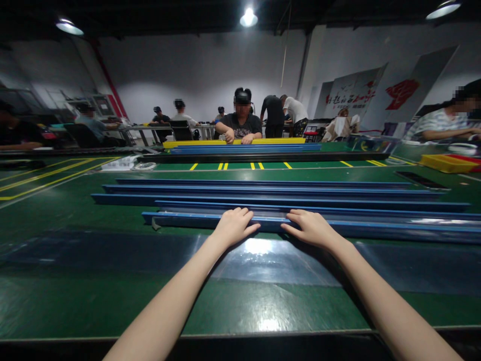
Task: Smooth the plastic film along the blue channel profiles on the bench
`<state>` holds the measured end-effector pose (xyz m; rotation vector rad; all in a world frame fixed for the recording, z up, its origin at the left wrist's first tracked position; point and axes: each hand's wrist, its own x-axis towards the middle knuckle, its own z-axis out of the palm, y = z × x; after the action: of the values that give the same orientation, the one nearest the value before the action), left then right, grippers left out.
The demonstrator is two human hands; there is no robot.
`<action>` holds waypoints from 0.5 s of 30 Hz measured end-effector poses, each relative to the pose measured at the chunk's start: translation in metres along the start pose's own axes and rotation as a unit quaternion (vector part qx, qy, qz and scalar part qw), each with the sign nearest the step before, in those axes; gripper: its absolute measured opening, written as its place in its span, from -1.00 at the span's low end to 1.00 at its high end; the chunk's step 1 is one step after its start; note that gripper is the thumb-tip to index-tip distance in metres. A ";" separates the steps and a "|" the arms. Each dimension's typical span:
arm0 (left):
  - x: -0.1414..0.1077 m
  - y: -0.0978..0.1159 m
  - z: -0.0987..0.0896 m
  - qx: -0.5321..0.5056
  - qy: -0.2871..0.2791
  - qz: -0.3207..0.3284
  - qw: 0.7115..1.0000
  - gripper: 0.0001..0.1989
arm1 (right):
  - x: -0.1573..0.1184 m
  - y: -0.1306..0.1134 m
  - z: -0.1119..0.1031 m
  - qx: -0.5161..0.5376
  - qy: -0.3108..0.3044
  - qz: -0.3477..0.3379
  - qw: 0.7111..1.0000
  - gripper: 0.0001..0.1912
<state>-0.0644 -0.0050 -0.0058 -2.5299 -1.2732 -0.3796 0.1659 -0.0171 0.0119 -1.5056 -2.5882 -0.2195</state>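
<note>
A long blue channel (199, 219) lies crosswise on the green table in front of me, and its right end runs out of view. My left hand (235, 226) grips its near wall left of the middle, fingers over the top and thumb along the front. A short way to the right, my right hand (311, 226) holds the same wall, its thumb pointing inward. At the channel's left end a small greyish scrap (156, 225) sticks out. A clear plastic strip (112, 249) lies flat on the table beneath my forearms.
Several more blue channels (180, 189) lie parallel beyond mine. A phone (423, 180) rests at the right, near a yellow bin (447, 163). Across the table, a co-worker (242, 123) has both hands at a yellow rail (278, 141). A dark rail (263, 157) lies before it.
</note>
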 end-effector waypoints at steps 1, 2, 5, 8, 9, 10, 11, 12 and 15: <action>0.000 0.000 0.000 0.000 0.000 0.000 1.000 -0.66 | 0.000 0.000 0.000 -0.001 0.001 0.000 1.000 -0.59; 0.000 0.000 0.000 -0.001 -0.001 -0.001 1.000 -0.66 | 0.000 0.000 0.000 -0.001 0.002 -0.001 1.000 -0.59; 0.000 0.001 -0.001 -0.004 -0.004 -0.004 1.000 -0.66 | 0.000 0.000 0.000 -0.002 0.001 0.000 1.000 -0.59; 0.000 0.001 0.000 -0.009 -0.004 -0.005 1.000 -0.65 | 0.000 0.000 0.000 -0.001 -0.001 0.001 1.000 -0.59; 0.000 0.001 0.000 -0.010 -0.004 -0.005 1.000 -0.65 | 0.000 0.000 0.000 -0.001 -0.002 0.002 1.000 -0.59; 0.000 0.000 0.000 -0.010 -0.003 -0.004 1.000 -0.65 | 0.000 0.000 -0.001 -0.002 -0.003 0.002 1.000 -0.59; 0.000 0.000 0.000 -0.010 -0.003 -0.003 1.000 -0.65 | 0.000 0.000 -0.001 -0.002 -0.004 0.002 1.000 -0.60; 0.000 0.000 0.000 -0.009 -0.003 -0.003 1.000 -0.65 | 0.000 0.000 -0.001 -0.003 -0.005 0.002 1.000 -0.60; 0.000 0.000 0.000 -0.006 -0.002 -0.004 1.000 -0.66 | 0.000 0.000 0.000 -0.004 -0.002 -0.001 1.000 -0.59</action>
<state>-0.0649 -0.0051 -0.0058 -2.5383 -1.2861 -0.3839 0.1656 -0.0174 0.0123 -1.5086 -2.5937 -0.2281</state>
